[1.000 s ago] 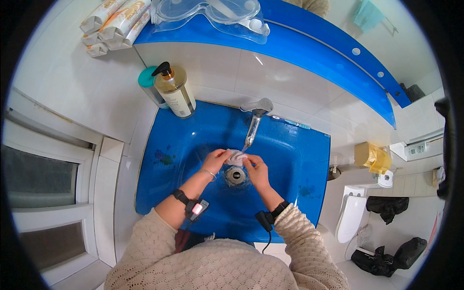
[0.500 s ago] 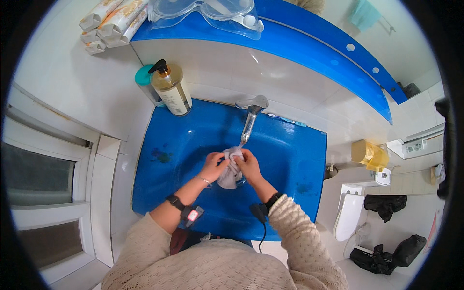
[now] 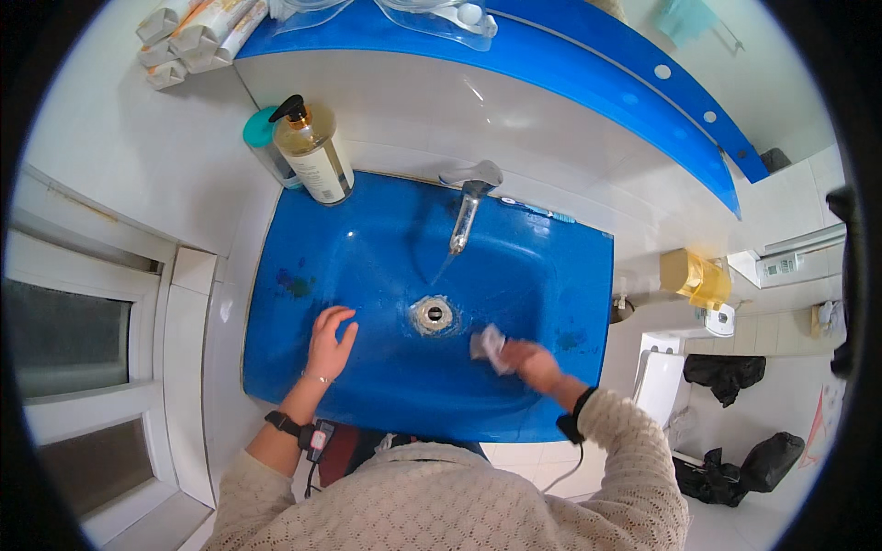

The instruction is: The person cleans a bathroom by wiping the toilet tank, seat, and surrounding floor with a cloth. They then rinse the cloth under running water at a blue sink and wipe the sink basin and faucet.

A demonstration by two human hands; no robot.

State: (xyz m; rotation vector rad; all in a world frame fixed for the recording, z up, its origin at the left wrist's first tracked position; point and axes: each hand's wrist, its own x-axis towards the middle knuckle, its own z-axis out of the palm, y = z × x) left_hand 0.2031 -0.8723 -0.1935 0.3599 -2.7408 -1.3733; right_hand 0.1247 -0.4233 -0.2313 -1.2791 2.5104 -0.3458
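Note:
A pale, wet cloth (image 3: 493, 347) is bunched in my right hand (image 3: 535, 365), low over the right side of the blue sink basin (image 3: 386, 367). That hand is closed round the cloth and somewhat blurred. My left hand (image 3: 330, 343) holds nothing; its fingers are apart above the basin's left side. Between the two hands the metal drain (image 3: 431, 316) shows at the bottom of the basin. From the chrome faucet (image 3: 467, 211) a thin stream of water runs down toward the drain.
At the back left corner stand a pump bottle (image 3: 314, 156) and a teal-capped container (image 3: 266, 142). A toothbrush (image 3: 540, 209) lies along the back rim, right of the faucet. Above hangs a blue shelf (image 3: 588, 96) with clear goggles (image 3: 432, 18). A toilet (image 3: 658, 384) stands to the right.
My left hand has let go of the cloth and moved left. My right hand has carried the cloth from under the faucet to the right and nearer me, uncovering the drain.

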